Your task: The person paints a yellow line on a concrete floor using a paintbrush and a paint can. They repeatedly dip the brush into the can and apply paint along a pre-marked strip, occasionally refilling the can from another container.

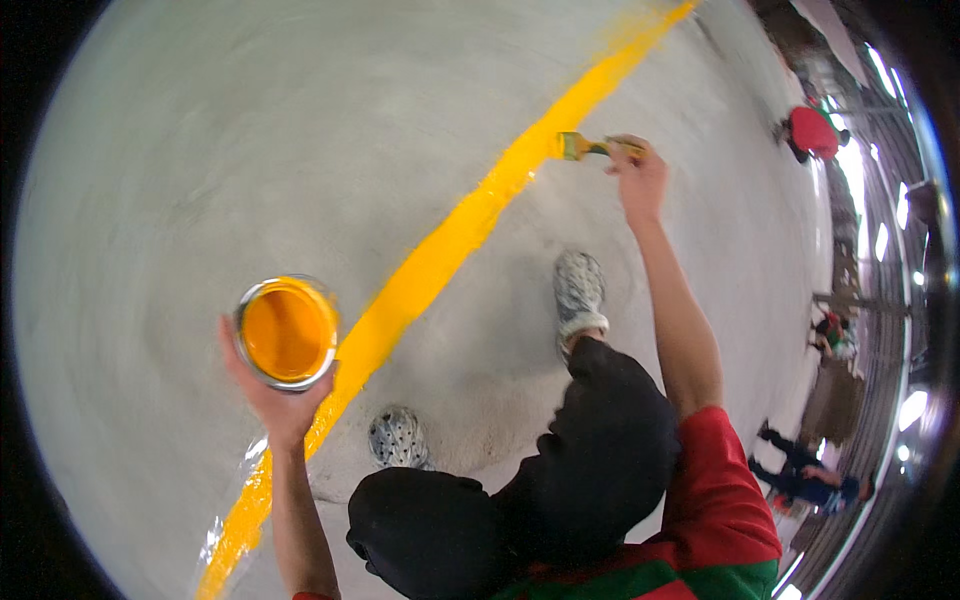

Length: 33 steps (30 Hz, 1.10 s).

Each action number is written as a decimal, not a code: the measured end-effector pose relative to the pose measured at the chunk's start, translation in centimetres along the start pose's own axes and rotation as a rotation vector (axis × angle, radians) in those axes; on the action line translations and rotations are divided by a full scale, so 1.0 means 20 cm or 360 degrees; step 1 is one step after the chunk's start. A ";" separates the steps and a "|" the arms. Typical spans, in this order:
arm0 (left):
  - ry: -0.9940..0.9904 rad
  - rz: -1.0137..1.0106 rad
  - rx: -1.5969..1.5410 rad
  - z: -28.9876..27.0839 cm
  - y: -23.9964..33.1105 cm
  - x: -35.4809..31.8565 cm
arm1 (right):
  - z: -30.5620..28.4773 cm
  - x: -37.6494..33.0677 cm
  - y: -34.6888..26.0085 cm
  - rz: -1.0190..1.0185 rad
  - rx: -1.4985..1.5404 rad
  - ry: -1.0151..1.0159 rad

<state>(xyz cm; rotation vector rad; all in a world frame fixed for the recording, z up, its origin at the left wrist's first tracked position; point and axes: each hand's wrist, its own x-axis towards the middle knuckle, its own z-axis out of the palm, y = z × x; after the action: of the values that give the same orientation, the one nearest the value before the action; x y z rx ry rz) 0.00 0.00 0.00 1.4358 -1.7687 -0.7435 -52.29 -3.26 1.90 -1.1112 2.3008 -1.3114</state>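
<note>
My left hand (282,400) is wrapped round an open metal can (290,333) with yellow-orange paint inside, held above the floor at the left. In my right hand (638,172) is a paintbrush (585,147) by its handle, its paint-covered bristles pointing left. The bristle end meets the right edge of a wide yellow painted line (425,270), which runs across the grey floor from lower left to upper right. Wet shine shows on parts of the line, and its far end looks thin and smeared.
Clear shiny film (253,455) lies along the line at lower left. My patterned shoes (580,285) stand on the concrete floor (180,170), right of the line. Farther right are a person in dark clothes (805,475), a person in red (812,133) and a brown box (835,405).
</note>
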 end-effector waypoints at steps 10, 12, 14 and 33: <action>-0.0485 0.0233 -0.0160 0.52 0.40 0.25 | 0.03 -0.21 -0.60 -0.0942 0.0532 -0.1320; -0.0420 0.0176 -0.0065 0.60 0.50 0.34 | 0.13 -0.15 -0.64 -0.1229 0.0548 -0.1214; -0.0403 0.0157 -0.0030 0.65 0.60 0.43 | 0.19 -0.04 -0.68 -0.1342 0.0560 -0.1243; -0.0186 -0.0136 0.0170 1.36 0.41 0.29 | 0.08 0.49 0.50 0.0407 0.0906 -0.0992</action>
<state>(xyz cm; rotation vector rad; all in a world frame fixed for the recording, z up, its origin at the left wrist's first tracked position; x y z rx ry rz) -27.55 -4.17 -7.81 1.5752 -1.8703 -0.8022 -62.76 -8.49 -5.89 -0.8332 1.4374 -1.1869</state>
